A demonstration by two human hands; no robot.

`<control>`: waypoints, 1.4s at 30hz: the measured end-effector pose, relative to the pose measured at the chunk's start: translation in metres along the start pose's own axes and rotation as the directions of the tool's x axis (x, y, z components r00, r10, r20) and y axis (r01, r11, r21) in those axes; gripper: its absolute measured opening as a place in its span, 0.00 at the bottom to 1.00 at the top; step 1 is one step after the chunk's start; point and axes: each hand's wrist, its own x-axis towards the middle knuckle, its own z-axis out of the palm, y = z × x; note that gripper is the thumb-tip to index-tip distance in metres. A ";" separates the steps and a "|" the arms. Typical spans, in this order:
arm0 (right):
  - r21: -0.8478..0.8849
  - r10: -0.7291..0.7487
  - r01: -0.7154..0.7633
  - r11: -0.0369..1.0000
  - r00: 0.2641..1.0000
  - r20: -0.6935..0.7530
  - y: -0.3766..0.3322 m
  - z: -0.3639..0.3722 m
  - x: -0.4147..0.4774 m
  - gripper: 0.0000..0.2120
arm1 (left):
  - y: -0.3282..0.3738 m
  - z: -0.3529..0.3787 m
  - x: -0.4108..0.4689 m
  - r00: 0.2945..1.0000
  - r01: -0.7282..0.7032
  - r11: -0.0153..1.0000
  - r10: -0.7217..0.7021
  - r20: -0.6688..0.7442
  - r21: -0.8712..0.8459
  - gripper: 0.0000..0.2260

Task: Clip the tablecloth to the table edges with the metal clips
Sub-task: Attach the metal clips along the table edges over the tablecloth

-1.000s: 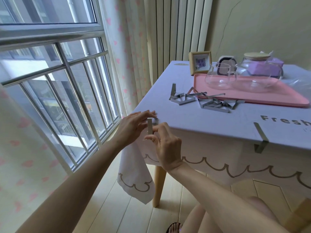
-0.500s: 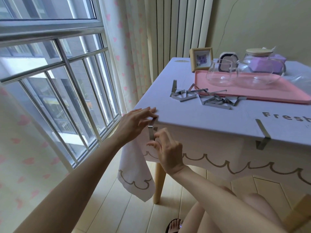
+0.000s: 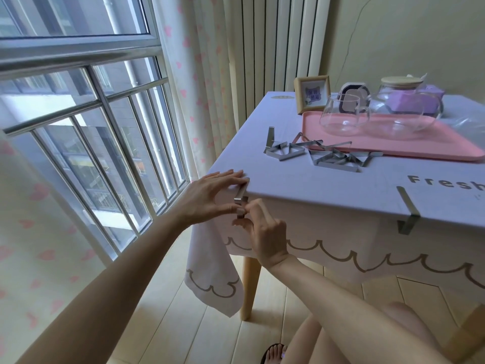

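A person's two bare hands meet at the near corner of a table covered by a pale lilac tablecloth (image 3: 328, 185). The left hand (image 3: 210, 198) lays its fingers along the corner of the tabletop and pinches the upper arm of a metal clip (image 3: 240, 197) between forefinger and thumb. The right hand (image 3: 265, 232), just below it, pinches the clip's lower end with thumb and curled forefinger, so both hands are closed on the same clip. The clip sits at the very corner, its top arm over the cloth and its lower part hanging down the front edge. Directly beneath the grip, a loose fold of cloth hangs beside a wooden table leg (image 3: 249, 287). To the right of the grip, along the same front edge, a second clip (image 3: 408, 214) is already fastened over the cloth. Beyond the grip, on the tabletop, lies a pile of spare clips (image 3: 325, 153). Just behind that pile is a pink tray (image 3: 446, 151) holding two clear vessels: a glass cup (image 3: 343, 115) and, to its right, a glass teapot (image 3: 404, 109) with a wooden lid. Behind the tray stand a small picture frame (image 3: 312, 94) and a purple box (image 3: 430, 99), the box seen partly through the teapot.
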 end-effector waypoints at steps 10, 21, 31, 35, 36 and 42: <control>-0.098 -0.001 -0.001 0.995 1.000 -0.022 -0.004 -0.027 0.019 0.15 | -0.001 0.004 -0.001 0.995 -0.021 1.000 0.020 -0.099 -0.012 0.33; -0.311 0.068 -0.004 0.950 0.978 0.196 0.005 -0.031 0.038 0.26 | 0.002 0.016 0.003 0.971 0.041 0.998 -0.030 -0.239 0.043 0.21; -0.404 0.031 0.027 0.914 0.990 0.137 0.005 -0.027 0.042 0.18 | 0.006 0.025 0.007 0.924 0.123 0.990 -0.087 -0.373 0.072 0.24; -0.402 0.029 0.028 0.915 0.990 0.136 0.006 -0.027 0.041 0.16 | 0.010 0.028 0.007 0.900 0.110 0.987 -0.049 -0.433 0.118 0.21; -0.400 0.019 0.036 0.916 0.991 0.132 0.006 -0.027 0.041 0.15 | 0.010 0.029 0.007 0.894 0.109 0.986 -0.041 -0.446 0.127 0.21; -0.404 0.003 0.049 0.913 0.992 0.127 0.006 -0.028 0.041 0.16 | 0.013 0.030 0.007 0.884 0.137 0.980 -0.055 -0.464 0.146 0.19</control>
